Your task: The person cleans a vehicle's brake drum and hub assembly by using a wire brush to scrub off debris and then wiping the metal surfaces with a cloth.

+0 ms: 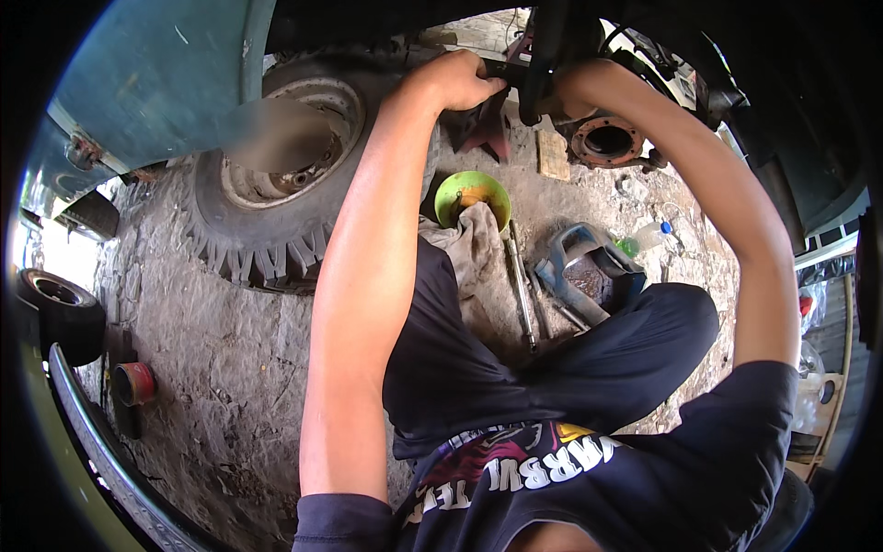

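Observation:
At the top centre, my left hand (464, 81) is closed round a dark metal part (509, 71) under the vehicle. My right hand (578, 86) reaches up beside a dark vertical metal bracket (541, 65); its fingers are hidden, so its hold is unclear. Just below my right wrist sits a round rusty flange (607, 140) with a dark opening. A red stand (488, 138) stands below my left hand, and a small wooden block (552, 155) lies to its right. The large tyre (255, 238) with its pale rim is left of my left forearm.
Between my knees and the axle lie a green bowl (491, 186), a grey rag (472, 252), a metal bar tool (517, 283), a cut blue plastic container (572, 238) and a plastic bottle (650, 237). A red can (135, 383) stands far left. The vehicle's body hangs overhead.

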Tool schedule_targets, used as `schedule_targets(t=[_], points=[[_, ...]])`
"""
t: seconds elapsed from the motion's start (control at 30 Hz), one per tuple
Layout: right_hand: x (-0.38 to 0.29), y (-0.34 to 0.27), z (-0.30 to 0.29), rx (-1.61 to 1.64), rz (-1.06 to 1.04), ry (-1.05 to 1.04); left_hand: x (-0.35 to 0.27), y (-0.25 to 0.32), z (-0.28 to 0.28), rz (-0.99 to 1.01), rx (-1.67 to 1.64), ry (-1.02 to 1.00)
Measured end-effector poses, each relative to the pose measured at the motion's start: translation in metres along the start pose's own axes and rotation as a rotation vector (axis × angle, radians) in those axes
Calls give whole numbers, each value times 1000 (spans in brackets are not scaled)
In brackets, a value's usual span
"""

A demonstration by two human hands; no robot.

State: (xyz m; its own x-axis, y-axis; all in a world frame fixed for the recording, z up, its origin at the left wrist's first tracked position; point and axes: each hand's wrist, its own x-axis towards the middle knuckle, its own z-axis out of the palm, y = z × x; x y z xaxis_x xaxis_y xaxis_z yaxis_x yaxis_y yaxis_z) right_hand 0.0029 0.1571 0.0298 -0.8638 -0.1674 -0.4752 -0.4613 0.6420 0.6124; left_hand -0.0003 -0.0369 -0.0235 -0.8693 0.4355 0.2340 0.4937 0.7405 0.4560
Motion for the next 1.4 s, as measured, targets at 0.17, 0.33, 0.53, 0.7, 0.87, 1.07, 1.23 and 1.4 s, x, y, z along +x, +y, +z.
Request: schedule_targets(t=[0.17, 0.33, 0.53, 0.7, 0.87, 1.07, 1.23, 1.4], points=[[13, 27, 49, 186, 242, 163, 3, 32, 2, 18, -8, -52], [-20, 3, 44, 204, 111, 326, 8, 29, 14, -8, 61, -108], [-41, -22, 55, 195, 268, 317, 1, 22, 7, 1, 6, -77], [21, -17, 89, 324, 393, 419, 12, 35, 21, 36, 8, -70], [14, -65, 94, 234, 422, 359, 3, 25, 11, 8, -49, -75], [-68, -25, 64, 211, 240, 362, 4, 22, 12, 14, -52, -63], [-87, 35, 47, 136, 289, 593, 7, 37, 10, 42, -4, -75], [-61, 38, 90, -23, 278, 538, 18, 36, 24, 51, -27, -42]])
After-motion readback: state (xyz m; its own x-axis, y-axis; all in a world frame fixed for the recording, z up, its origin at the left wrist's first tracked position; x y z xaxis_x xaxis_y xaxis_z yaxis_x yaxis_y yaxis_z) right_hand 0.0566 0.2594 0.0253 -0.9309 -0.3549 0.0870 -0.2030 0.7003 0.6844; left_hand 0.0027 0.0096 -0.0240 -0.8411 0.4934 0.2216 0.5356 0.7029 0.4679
